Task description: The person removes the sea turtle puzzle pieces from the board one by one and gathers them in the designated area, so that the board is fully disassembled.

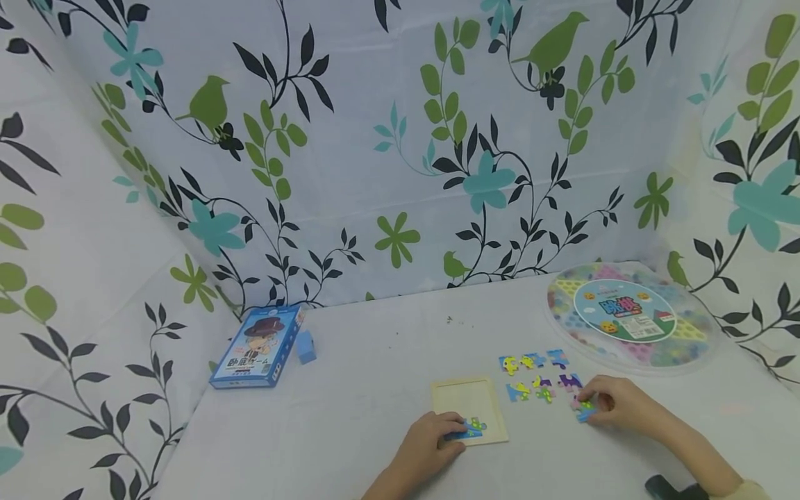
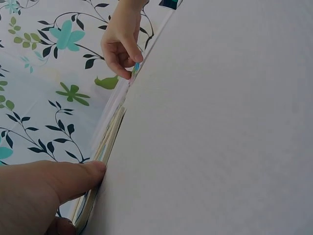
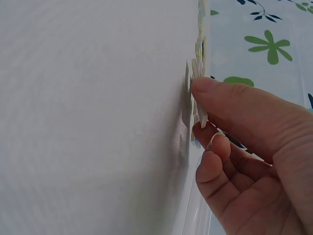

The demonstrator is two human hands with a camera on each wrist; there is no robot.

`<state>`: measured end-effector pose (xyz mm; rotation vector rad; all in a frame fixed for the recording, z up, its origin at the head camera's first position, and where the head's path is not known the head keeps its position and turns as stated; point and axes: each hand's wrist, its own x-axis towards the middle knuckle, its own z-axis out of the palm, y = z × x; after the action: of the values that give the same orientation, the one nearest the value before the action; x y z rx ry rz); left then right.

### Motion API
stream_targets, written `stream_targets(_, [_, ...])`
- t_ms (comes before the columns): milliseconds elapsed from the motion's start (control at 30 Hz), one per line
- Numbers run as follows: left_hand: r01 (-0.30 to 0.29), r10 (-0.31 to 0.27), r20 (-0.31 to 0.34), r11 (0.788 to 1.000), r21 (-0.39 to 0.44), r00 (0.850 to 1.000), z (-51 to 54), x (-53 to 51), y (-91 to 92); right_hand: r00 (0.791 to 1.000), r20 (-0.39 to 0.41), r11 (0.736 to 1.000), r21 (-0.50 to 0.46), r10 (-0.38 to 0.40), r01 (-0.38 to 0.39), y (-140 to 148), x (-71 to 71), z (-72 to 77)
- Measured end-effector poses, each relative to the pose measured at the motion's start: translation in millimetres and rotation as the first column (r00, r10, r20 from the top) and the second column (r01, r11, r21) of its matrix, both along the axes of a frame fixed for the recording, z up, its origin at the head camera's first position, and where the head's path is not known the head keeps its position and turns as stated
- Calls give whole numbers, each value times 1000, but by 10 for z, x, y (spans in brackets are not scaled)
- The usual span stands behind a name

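My left hand (image 1: 430,442) holds the lower left corner of a pale wooden puzzle tray (image 1: 450,396). Its fingers lie over joined puzzle pieces (image 1: 476,426) inside the tray; in the left wrist view the thumb (image 2: 80,177) presses at the tray's edge. To the right, my right hand (image 1: 615,404) pinches a blue and green puzzle piece (image 1: 585,414) between thumb and fingers. The right wrist view has this piece (image 3: 201,116) edge-on, tilted up from the table. Several loose colourful puzzle pieces (image 1: 518,392) lie between tray and right hand.
A large round clear-lidded box (image 1: 562,326) with coloured contents is at the back right. On the left are a blue card-game box (image 1: 246,375) and a small blue block (image 1: 306,347). A black object (image 1: 662,488) lies by the right forearm. Patterned cloth (image 1: 350,173) surrounds the white table.
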<state>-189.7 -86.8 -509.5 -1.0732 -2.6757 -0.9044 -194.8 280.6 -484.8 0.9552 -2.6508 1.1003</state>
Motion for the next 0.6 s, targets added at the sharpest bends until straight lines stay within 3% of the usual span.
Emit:
stream_targets(267, [-8,7,34,1000,20,999,6,12,33,999,47,1000,8,-24,24,22,33,0])
stream_targets(600, [2,-3,8,999,46,1000,10,16,12,1000,11,999,35,2,-2,-4,36,54])
